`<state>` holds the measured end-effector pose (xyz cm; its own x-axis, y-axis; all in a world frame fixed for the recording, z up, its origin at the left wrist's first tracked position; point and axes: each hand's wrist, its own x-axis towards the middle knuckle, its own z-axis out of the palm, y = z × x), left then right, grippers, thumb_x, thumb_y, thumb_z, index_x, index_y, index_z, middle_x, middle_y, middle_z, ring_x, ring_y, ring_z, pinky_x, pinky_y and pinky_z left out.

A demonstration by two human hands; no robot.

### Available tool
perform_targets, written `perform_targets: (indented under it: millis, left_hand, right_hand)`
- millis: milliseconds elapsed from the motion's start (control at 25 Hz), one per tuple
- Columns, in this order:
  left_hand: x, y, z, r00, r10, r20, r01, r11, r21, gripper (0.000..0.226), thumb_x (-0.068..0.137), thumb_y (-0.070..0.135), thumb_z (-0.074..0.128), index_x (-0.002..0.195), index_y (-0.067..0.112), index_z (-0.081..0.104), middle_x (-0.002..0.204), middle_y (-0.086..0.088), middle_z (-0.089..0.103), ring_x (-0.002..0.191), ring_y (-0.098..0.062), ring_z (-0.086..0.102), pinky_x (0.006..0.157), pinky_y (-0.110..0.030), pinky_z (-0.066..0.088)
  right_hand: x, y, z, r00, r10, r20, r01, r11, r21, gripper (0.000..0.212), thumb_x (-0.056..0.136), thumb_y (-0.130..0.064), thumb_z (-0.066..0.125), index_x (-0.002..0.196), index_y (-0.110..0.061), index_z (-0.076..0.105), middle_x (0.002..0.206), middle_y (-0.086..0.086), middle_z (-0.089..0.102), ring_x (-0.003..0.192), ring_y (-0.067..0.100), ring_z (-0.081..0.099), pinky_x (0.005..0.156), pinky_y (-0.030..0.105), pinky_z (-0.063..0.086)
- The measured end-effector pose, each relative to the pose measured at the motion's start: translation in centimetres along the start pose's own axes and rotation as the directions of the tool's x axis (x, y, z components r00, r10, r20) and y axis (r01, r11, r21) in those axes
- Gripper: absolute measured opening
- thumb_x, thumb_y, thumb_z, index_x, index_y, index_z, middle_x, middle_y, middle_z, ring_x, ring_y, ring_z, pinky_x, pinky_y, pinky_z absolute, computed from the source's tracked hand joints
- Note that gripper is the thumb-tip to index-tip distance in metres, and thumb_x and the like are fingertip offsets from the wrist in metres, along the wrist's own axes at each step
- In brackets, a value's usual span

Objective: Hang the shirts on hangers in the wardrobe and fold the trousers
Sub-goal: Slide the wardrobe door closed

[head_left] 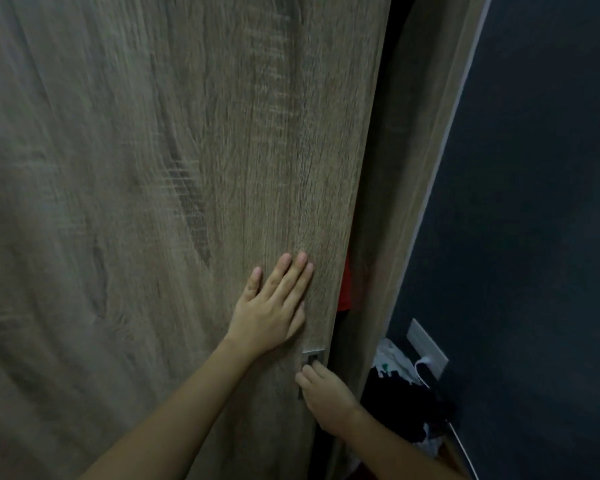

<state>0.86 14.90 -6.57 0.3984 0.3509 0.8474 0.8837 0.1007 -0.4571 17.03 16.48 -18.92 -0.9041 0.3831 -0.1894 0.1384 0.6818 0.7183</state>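
While our left hand [271,306] lies flat, fingers straight and together, on the tall grey-brown wood-grain wardrobe door [153,168], our right hand [323,396] hooks its curled fingers into the small recessed grey metal pull handle [313,356] just below it, so we judge that we are sliding the door sideways. A narrow dark gap shows between the door's edge and the matching wood-grain side panel [406,202], and a strip of red cloth [343,292] hangs just inside it. That cloth could be trapped or dragged if the edge runs over it. Our right fingers sit close to the gap and would be pinched should the door travel towards the panel. The recess looks shallow, so a hard tug might slip our fingertips out. Neither hand holds a shirt, hanger or trousers. A dark heap of clothes [395,393] lies low beside the dark blue wall [534,202]; we cannot tell what it contains. The thin white cable [421,370] from the pale wall socket [426,348] trails near it and could snag when we reach down.
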Motion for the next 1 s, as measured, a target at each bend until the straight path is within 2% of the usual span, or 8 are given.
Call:
perform_targets:
  millis: [360,720,840,880,960,1000]
  left_hand:
    - [2.3,4.4,1.0,1.0,-0.001,-0.01,0.001,1.0,0.006,0.071,0.088,0.042,0.045,0.148,0.011,0.024,0.159,-0.007,0.004,0.146,-0.022,0.007,0.113,-0.045,0.0]
    - [2.9,5.5,1.1,1.0,0.004,0.024,-0.005,0.999,0.036,0.072,0.09,0.042,0.039,0.149,0.01,0.015,0.159,-0.009,-0.003,0.146,-0.024,-0.002,0.114,-0.046,-0.006]
    - [3.1,5.6,0.6,0.998,-0.002,0.07,0.0,1.0,0.03,0.073,0.09,0.042,0.039,0.15,0.01,0.012,0.158,-0.008,-0.007,0.146,-0.024,-0.005,0.114,-0.047,-0.006]
    - [3.3,5.6,0.1,0.995,-0.01,0.097,0.008,1.0,0.022,0.072,0.091,0.041,0.039,0.15,0.01,0.013,0.158,-0.008,-0.008,0.146,-0.023,-0.005,0.113,-0.047,-0.004]
    - [3.6,5.8,-0.8,0.992,-0.029,0.124,0.034,0.999,-0.042,0.066,0.092,0.04,0.038,0.148,0.009,0.02,0.159,-0.009,0.002,0.146,-0.023,-0.002,0.113,-0.046,0.002]
    - [3.9,5.4,-1.8,0.986,-0.037,0.166,0.051,0.995,-0.081,0.063,0.092,0.039,0.038,0.146,0.009,0.025,0.157,-0.008,0.012,0.146,-0.022,0.004,0.113,-0.045,0.005]
  right_hand:
    - [-3.4,1.9,3.0,0.999,0.038,0.009,-0.039,0.998,0.045,0.037,0.09,-0.031,0.048,0.119,-0.013,0.063,0.116,0.008,0.052,0.107,0.027,0.047,0.105,0.039,0.036]
    - [-4.4,2.5,4.2,1.0,0.016,-0.001,-0.016,0.995,0.097,0.033,0.086,-0.033,0.054,0.112,-0.017,0.067,0.113,0.003,0.057,0.104,0.022,0.051,0.103,0.035,0.039]
    - [-4.7,2.9,3.1,0.996,0.085,0.015,-0.086,0.984,0.157,0.032,0.082,-0.036,0.059,0.107,-0.018,0.07,0.105,0.001,0.061,0.098,0.02,0.055,0.1,0.033,0.042]
    - [-4.9,2.9,2.5,0.995,0.101,0.01,-0.101,0.98,0.172,0.034,0.085,-0.033,0.056,0.112,-0.014,0.067,0.109,0.004,0.059,0.103,0.023,0.053,0.104,0.035,0.038]
    - [-5.5,2.8,2.0,0.996,0.092,0.021,-0.095,0.977,0.191,0.038,0.093,-0.024,0.044,0.122,-0.004,0.056,0.118,0.013,0.052,0.112,0.03,0.046,0.108,0.039,0.03]
    - [-5.9,2.8,1.4,0.994,0.109,0.001,-0.106,0.959,0.261,0.037,0.093,-0.027,0.045,0.119,-0.004,0.058,0.115,0.013,0.054,0.109,0.03,0.049,0.104,0.037,0.034]
